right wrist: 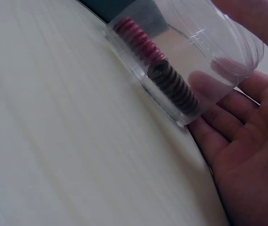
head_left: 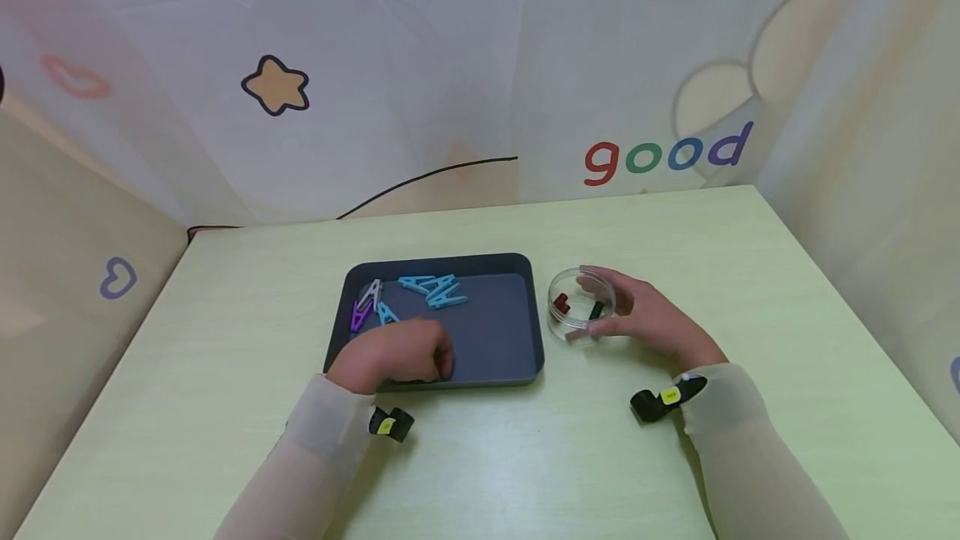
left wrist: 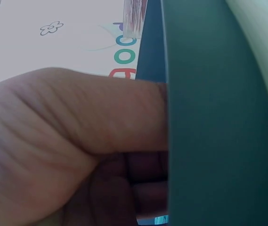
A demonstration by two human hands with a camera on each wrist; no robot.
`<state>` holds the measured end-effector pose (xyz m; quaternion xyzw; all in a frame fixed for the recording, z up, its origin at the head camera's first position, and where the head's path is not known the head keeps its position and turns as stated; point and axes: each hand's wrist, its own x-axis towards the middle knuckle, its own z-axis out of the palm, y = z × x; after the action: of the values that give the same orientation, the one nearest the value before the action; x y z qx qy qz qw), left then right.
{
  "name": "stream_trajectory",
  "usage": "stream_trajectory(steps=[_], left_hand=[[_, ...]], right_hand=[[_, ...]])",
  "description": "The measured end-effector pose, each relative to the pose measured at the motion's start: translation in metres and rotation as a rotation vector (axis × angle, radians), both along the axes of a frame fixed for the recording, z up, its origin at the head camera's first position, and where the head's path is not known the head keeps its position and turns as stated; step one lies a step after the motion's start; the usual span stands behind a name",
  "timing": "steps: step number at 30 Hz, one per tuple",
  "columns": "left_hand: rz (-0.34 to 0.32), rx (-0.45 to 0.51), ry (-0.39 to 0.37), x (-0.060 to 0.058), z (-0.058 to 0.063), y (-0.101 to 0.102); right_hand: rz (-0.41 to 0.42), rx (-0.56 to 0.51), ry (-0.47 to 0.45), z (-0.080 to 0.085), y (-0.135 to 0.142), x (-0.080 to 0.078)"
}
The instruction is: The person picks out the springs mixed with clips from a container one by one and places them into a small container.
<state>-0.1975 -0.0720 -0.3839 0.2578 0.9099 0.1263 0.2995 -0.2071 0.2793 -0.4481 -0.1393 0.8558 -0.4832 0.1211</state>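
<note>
My right hand [head_left: 648, 315] grips a clear round plastic jar [head_left: 570, 286], thumb on the near side and fingers round the back. Inside the jar lie a red coil spring [right wrist: 138, 40] and a dark coil spring [right wrist: 176, 87]. Over the front left part of a dark grey tray [head_left: 495, 357], my left hand [head_left: 401, 350] reaches down with bent fingers. The tray's wall [left wrist: 218, 117] hides its fingertips in the left wrist view, and I cannot tell whether they hold anything. Beyond this hand lie light blue clothespins [head_left: 442, 290], a purple clothespin [head_left: 361, 316] and a whitish clothespin [head_left: 371, 294].
Both the tray and the jar stand on a pale green wood-grain table [head_left: 525, 457], the jar just right of the tray. A printed cloth [head_left: 420, 65] hangs along the back and sides. Each wrist wears a small black camera [head_left: 660, 401] over a light sleeve.
</note>
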Motion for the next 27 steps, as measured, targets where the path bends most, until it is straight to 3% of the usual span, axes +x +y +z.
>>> stream_trajectory(steps=[12,19,27], left_hand=[[0.001,0.008,0.016,0.000,0.000,0.000],[0.044,0.049,0.023,-0.005,-0.006,-0.003],[0.036,0.058,0.132,-0.014,-0.010,-0.002]], right_hand=[[0.011,-0.014,0.003,-0.002,0.003,-0.002],[0.013,-0.031,-0.003,-0.002,0.003,-0.002],[0.003,-0.016,-0.017,-0.001,0.000,-0.001]])
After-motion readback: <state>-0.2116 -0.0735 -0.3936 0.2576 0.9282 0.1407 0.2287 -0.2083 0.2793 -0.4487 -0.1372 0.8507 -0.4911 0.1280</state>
